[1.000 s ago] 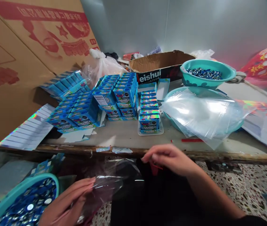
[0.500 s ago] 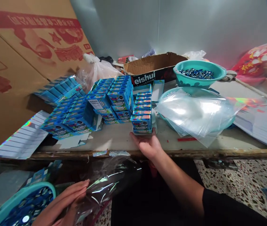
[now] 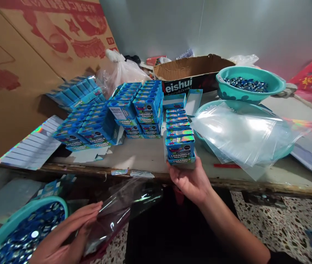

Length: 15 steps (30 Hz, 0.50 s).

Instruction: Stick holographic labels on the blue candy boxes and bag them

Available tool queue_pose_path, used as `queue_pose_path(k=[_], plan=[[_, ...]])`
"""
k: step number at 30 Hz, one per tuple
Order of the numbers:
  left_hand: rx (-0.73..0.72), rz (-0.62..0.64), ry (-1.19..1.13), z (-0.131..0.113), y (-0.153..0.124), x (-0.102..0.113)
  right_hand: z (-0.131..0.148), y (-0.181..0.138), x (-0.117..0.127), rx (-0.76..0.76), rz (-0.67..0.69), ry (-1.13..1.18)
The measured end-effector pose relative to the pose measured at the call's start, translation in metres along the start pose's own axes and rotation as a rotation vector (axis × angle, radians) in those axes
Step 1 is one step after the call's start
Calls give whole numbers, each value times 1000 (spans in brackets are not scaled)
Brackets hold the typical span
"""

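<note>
My right hand (image 3: 190,181) grips the near end of a blue display tray (image 3: 179,160) labelled "CARAMELO MACIZO", fingers beneath and thumb at its right side. A row of small blue candy boxes (image 3: 180,143) stands in that tray, its near end tilted up. Low at the left, my left hand (image 3: 73,223) is closed on a clear plastic bag (image 3: 117,212), fingers pressed together. The bag hangs in front of the table edge, its mouth toward the right. More filled trays (image 3: 147,106) are stacked to the left of my right hand.
A teal basin (image 3: 222,90) of shiny blue wrapped candies stands at the back right. Clear bags (image 3: 235,132) lie over another basin before it. An open carton (image 3: 178,83) sits behind. Below left is a teal tub (image 3: 62,201) of candies. The wooden table edge (image 3: 84,169) runs across.
My right hand has drawn the tray of candy boxes nearer and lifted its near end. My left hand stays low with the plastic bag. The view has shifted slightly left.
</note>
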<state>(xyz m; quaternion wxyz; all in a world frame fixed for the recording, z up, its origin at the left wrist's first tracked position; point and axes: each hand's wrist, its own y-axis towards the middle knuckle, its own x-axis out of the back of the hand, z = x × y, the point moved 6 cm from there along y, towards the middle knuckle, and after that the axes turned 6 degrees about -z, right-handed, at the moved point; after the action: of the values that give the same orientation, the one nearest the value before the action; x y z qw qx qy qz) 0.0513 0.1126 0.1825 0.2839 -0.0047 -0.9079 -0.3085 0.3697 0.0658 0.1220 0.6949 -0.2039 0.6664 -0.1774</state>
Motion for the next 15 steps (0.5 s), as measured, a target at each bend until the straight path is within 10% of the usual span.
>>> queue_pose_path(k=[15], plan=[[-41, 66, -71, 18, 5, -9, -18, -25, 10, -69, -140, 148]])
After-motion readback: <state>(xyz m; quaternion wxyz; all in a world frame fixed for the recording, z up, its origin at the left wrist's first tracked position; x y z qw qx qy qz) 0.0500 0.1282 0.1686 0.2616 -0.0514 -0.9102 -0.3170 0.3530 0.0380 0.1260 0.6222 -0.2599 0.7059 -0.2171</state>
